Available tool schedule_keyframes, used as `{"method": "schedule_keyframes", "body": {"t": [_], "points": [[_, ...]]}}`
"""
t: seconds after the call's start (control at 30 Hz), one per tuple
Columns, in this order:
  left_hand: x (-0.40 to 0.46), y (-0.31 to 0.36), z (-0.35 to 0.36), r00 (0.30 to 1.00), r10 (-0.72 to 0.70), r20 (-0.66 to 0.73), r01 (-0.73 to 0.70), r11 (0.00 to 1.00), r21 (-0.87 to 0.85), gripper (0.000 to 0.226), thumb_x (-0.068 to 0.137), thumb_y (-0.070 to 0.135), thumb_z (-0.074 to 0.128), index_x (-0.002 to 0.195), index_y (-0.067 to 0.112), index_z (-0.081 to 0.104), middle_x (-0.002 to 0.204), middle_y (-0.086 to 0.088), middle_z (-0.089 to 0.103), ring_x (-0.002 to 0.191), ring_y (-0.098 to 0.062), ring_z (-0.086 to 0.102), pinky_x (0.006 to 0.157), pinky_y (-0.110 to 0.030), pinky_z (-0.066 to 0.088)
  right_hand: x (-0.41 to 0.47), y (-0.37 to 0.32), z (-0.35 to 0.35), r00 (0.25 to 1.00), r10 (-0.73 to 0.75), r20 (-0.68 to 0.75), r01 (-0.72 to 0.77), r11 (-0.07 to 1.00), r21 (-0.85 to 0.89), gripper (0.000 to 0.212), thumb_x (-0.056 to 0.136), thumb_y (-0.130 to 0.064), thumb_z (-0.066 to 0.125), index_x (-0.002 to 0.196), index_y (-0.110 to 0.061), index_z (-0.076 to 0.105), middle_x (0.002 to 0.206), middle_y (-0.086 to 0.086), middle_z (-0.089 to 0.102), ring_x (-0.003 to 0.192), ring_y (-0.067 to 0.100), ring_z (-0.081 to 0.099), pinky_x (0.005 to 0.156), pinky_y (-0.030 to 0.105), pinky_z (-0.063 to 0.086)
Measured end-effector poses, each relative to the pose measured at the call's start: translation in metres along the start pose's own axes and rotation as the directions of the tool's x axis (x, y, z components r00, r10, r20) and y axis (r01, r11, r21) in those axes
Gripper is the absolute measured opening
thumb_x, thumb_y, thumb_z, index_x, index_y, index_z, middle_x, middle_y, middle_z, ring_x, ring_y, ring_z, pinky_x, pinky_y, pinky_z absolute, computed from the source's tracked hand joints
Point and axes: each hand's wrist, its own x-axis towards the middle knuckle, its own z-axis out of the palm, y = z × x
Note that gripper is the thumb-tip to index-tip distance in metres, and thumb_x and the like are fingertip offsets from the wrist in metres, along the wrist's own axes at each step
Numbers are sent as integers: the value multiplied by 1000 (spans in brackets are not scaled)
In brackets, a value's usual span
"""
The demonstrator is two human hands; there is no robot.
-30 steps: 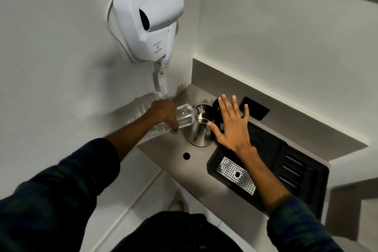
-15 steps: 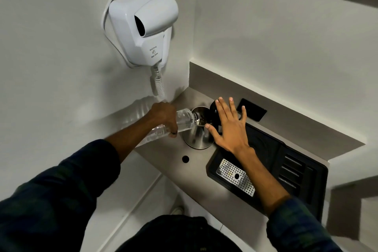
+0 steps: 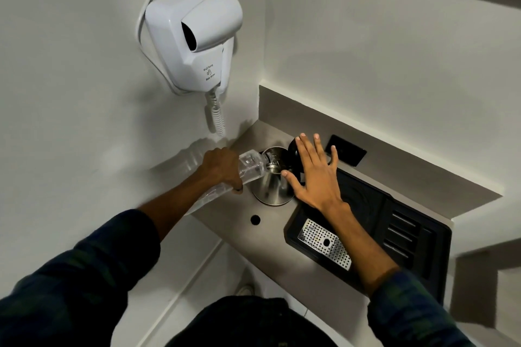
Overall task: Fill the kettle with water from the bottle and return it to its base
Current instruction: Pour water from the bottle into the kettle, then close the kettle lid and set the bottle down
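Observation:
A steel kettle (image 3: pixel 272 189) stands on the grey counter (image 3: pixel 284 262) in the corner, off the black tray, its black lid (image 3: pixel 293 153) swung up. My left hand (image 3: pixel 221 167) grips a clear plastic water bottle (image 3: pixel 252 169), tipped on its side with the neck at the kettle's open mouth. My right hand (image 3: pixel 315 175) lies flat with fingers spread against the kettle's right side and raised lid, covering its handle. The kettle's base is a round recess (image 3: pixel 358 197) in the black tray, partly hidden by my right hand.
The black tray (image 3: pixel 406 236) with a perforated metal drip grid (image 3: pixel 324 242) takes up the counter's right part. A small round hole (image 3: pixel 255 219) is in the counter. A black wall socket (image 3: pixel 348 150) sits behind. A white hair dryer (image 3: pixel 194 36) with coiled cord hangs above left.
Both hands keep their hold and the bottle stays tipped at the kettle's mouth. Only the camera has shifted slightly.

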Motion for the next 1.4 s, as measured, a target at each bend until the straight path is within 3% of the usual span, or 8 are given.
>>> {"method": "schedule_keyframes", "body": {"t": [0.33, 0.47, 0.63, 0.83, 1.0, 1.1, 1.23, 1.4], "points": [[-3, 2, 19, 971, -2, -240, -47, 980, -196, 82, 50, 62, 92, 113, 18, 64, 99, -2, 76, 90, -26, 75, 78, -34, 53, 0, 1, 2, 1000, 13, 2, -13, 1000, 14, 87, 99, -72, 39, 168, -24, 17, 177, -1, 16, 166, 24, 2, 128, 70, 3], [-4, 3, 24, 948, -46, -315, -71, 935, -349, 94, 54, 56, 94, 129, 16, 56, 110, -8, 76, 100, -34, 74, 86, -40, 56, 0, -1, 2, 1000, 21, -1, -21, 999, 25, 86, 99, -69, 42, 168, -23, 19, 177, -1, 18, 166, 25, 4, 128, 69, 4], [-8, -4, 37, 928, -223, -299, -13, 781, -624, 83, 59, 47, 95, 126, 16, 58, 120, -10, 74, 109, -34, 71, 94, -45, 58, 3, -3, -2, 999, 35, 4, -35, 995, 95, 75, 101, -53, 49, 167, -24, 27, 176, 0, 24, 165, 28, 8, 128, 68, 9], [-18, -17, 70, 860, -428, -279, -14, 528, -849, 64, 63, 31, 97, 115, 13, 63, 109, -6, 76, 103, -29, 73, 96, -40, 57, 25, -9, -5, 996, -25, 90, 2, 968, 250, 68, 101, -37, 61, 163, -25, 36, 172, 0, 33, 165, 27, 13, 128, 61, 11], [-19, -24, 85, 824, -487, -289, -47, 449, -892, 81, 60, 21, 101, 130, 7, 63, 123, -13, 73, 115, -31, 70, 94, -25, 48, 59, -23, 8, 914, -187, 361, 181, 982, 52, 71, 100, -36, 63, 164, -25, 34, 173, -3, 32, 164, 25, 14, 127, 65, 12], [-17, -29, 93, 836, -483, -260, -34, 428, -903, 96, 59, 26, 103, 140, 6, 55, 134, -15, 69, 124, -32, 65, 99, -27, 47, 60, -33, 23, 854, -151, 498, 192, 981, -33, 69, 106, -39, 52, 168, -25, 24, 177, -3, 21, 165, 22, 8, 129, 65, 8], [-19, -30, 107, 867, -440, -232, -45, 396, -917, 110, 61, 31, 102, 148, 6, 40, 144, -16, 61, 131, -32, 60, 107, -37, 50, 36, -37, 39, 899, -81, 431, 154, 978, -138, 73, 110, -53, 32, 170, -23, 3, 179, -3, 0, 166, 25, -5, 129, 69, -1], [-34, -9, 139, 863, -478, -162, 46, 394, -918, 98, 65, 28, 99, 142, -3, 47, 138, -20, 57, 129, -35, 58, 109, -45, 48, 25, -51, 53, 937, 41, 346, 31, 979, -200, 80, 106, -63, 27, 170, -20, 5, 179, 0, 5, 165, 29, -5, 129, 67, -5]]}}
